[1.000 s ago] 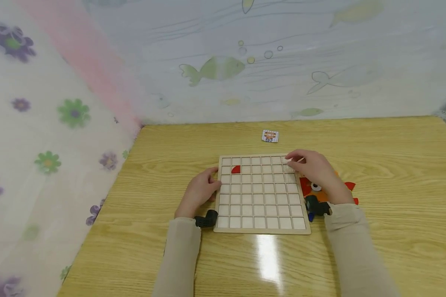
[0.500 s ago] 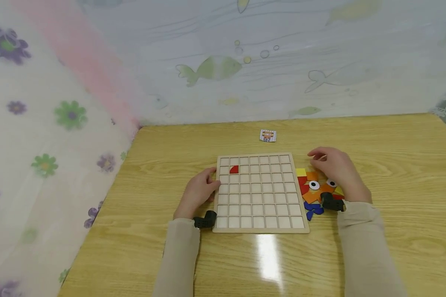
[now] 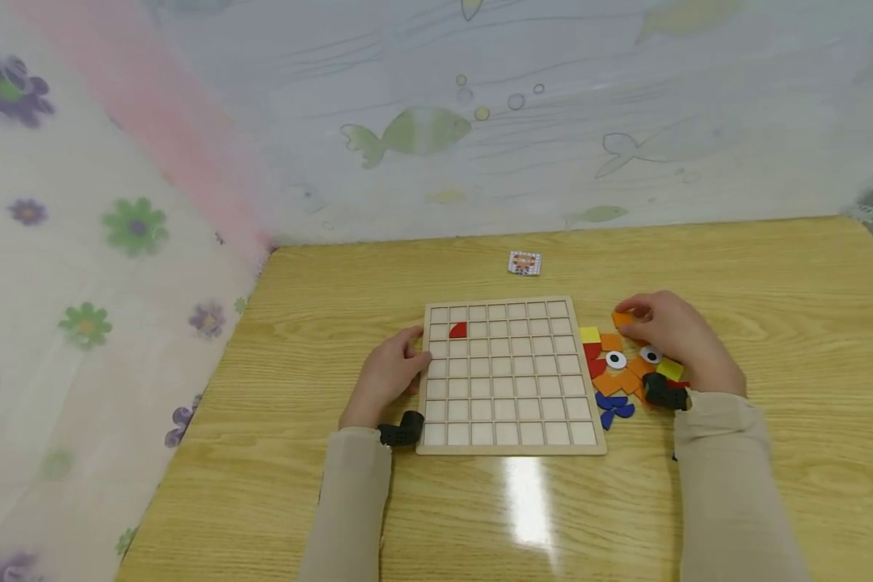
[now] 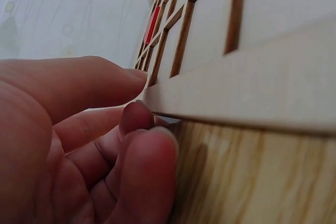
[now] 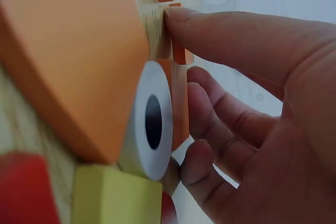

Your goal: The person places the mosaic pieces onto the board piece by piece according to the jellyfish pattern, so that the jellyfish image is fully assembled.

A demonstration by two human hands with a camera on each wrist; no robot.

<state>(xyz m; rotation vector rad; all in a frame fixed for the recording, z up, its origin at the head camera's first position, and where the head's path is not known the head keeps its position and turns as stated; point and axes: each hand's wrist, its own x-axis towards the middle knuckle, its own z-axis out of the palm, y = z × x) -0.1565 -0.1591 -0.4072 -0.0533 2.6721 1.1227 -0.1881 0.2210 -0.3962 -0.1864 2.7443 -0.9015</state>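
A wooden grid board (image 3: pixel 509 450) lies on the table, with one red quarter-round tile (image 3: pixel 459 330) in a cell near its upper left. At the board's left edge, my left hand (image 3: pixel 389 372) holds the rim with its fingertips, seen close up in the left wrist view with fingers (image 4: pixel 105 85) bent at the rim. My right hand (image 3: pixel 669 327), right of the board, pinches an orange tile (image 3: pixel 622 319) between thumb and fingers. That tile is at the far side of a pile of orange tiles (image 3: pixel 611 381). Two round eye tiles (image 3: pixel 615 360) lie among them.
Beside the board's right edge are a yellow tile (image 3: pixel 590 335), red tiles (image 3: pixel 597 368) and several blue tiles (image 3: pixel 614 404). A small printed pattern card (image 3: pixel 525 263) lies behind the board. A fish-patterned wall covering (image 3: pixel 422 178) stands behind the table.
My right hand has moved right, from over the board's upper right corner to the tile pile, and now pinches an orange tile. My left hand stays at the board's edge.
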